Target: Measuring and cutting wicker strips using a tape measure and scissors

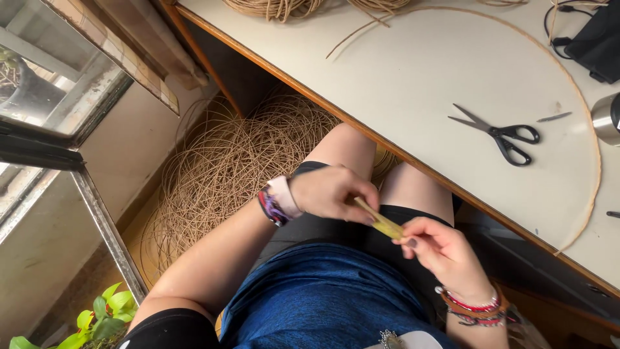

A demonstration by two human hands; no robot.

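Over my lap, both hands pinch a short yellowish cane strip. My left hand, with a watch and bracelets at the wrist, closes on the strip's upper end. My right hand, with red bracelets at the wrist, holds its lower end between thumb and fingers. The strip slants from upper left to lower right between them. A long thin cane strand curves across the white table above my knees.
Black-handled scissors lie open on the table, with a small sliver beside them. A metal cup and a black pouch sit at the right edge. Coiled cane is piled on the floor; a window and a green plant are at left.
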